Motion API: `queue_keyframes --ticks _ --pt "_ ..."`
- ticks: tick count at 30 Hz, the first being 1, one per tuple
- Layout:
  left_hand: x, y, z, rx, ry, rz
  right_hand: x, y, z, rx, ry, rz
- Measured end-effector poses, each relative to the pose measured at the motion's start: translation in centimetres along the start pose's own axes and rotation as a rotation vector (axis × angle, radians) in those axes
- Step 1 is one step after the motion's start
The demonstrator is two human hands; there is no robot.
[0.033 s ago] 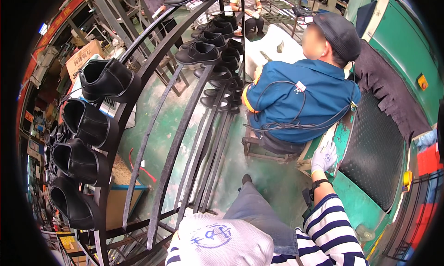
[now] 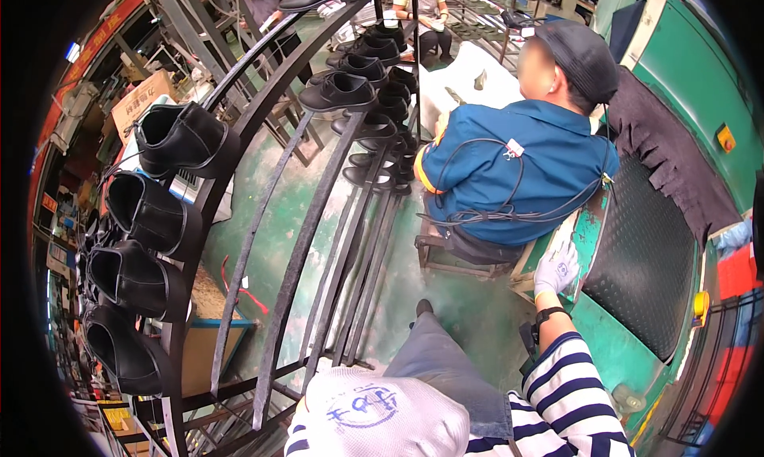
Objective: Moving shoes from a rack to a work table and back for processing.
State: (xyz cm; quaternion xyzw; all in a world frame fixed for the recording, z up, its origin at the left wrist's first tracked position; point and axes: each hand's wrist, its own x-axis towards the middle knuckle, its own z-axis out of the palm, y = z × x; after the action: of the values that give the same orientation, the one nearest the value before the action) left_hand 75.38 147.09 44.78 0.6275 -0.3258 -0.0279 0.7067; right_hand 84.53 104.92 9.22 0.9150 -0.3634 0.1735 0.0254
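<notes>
My left hand [image 2: 382, 413], in a white knit glove with a blue print, is close in front of me at the lower edge. Its back faces up, while its fingers bend out of sight, so any hold is hidden. At the right, my gloved right hand [image 2: 555, 270] lies on the edge of a green machine table [image 2: 613, 318], fingers stretched out and nothing visible in them. A black watch-like band [image 2: 549, 315] circles that wrist. Left of my left hand stands a dark metal rack [image 2: 278, 330] with black shoes [image 2: 137, 278] along its side bars.
A seated co-worker in a blue shirt [image 2: 517, 171] and black cap is ahead on a low stool [image 2: 469, 258]. A black textured mat [image 2: 641, 258] covers part of the machine table. More black shoes [image 2: 342, 91] line the rack's far bars. A cardboard box [image 2: 143, 99] sits beyond.
</notes>
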Motion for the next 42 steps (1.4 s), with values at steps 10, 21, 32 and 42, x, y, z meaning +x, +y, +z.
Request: queue_keyframes --ticks 10,21,32,42 --pt "-0.2 0.2 0.9 0.057 -0.036 -0.036 0.1 0.1 -0.3 0.015 -0.030 0.023" --pt "0.7 0.6 -0.1 0.107 -0.096 -0.081 0.2 -0.3 -0.7 0.004 -0.011 0.034" --pt "-14.3 -11.6 -16.1 1.006 0.606 -0.449 0.3 -0.5 -2.3 0.037 -0.153 0.118" --pt "-18.5 -10.1 -12.5 0.691 0.618 -1.213 0.1 -0.2 -2.6 0.161 -0.062 0.098"
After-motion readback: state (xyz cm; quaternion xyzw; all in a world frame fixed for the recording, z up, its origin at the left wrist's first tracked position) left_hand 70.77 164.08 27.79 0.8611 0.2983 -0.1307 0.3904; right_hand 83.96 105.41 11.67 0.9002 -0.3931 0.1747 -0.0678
